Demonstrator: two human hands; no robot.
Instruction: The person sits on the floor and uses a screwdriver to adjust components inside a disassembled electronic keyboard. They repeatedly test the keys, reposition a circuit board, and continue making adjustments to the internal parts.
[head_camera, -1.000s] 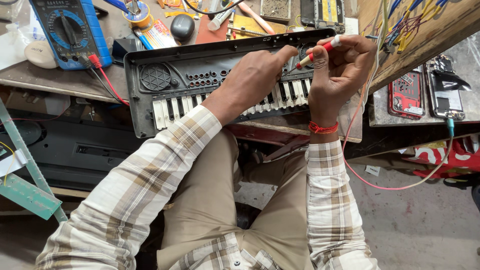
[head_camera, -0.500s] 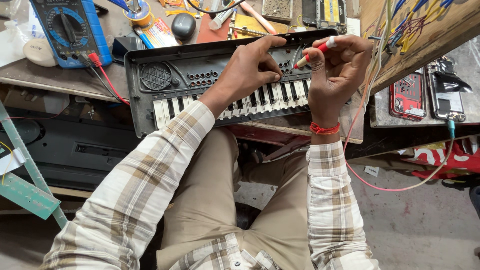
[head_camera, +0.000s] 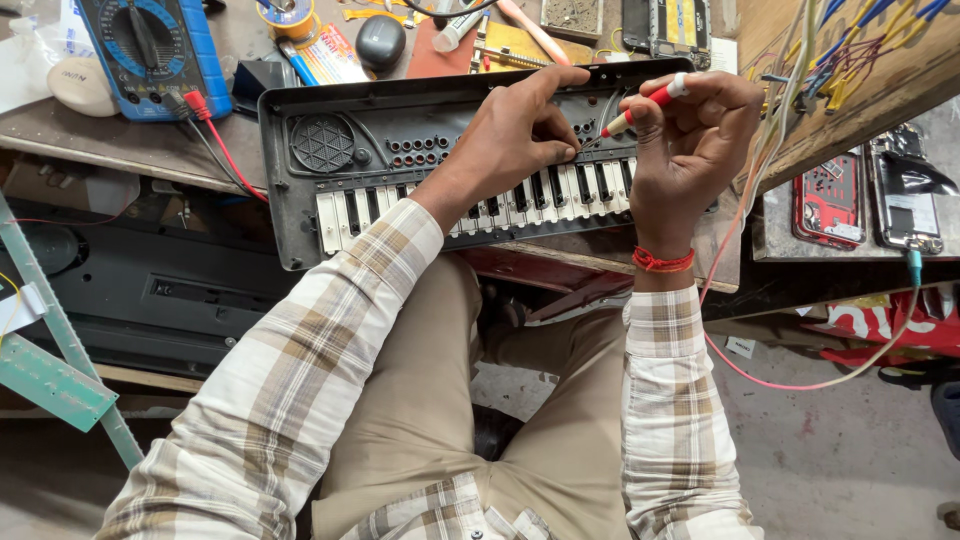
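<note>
Pinching a red probe (head_camera: 645, 103) in the right hand (head_camera: 690, 140) just above the small keyboard (head_camera: 340, 170), while the left hand (head_camera: 515, 135) presses flat on its panel, risks the tip slipping onto nearby wiring.

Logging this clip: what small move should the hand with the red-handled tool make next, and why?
Probably lower the tool's tip into the keyboard's open panel. The right hand holds the red-handled tool angled down, tip just above the wiring, while the left hand presses on the panel beside it above the keys.
</note>
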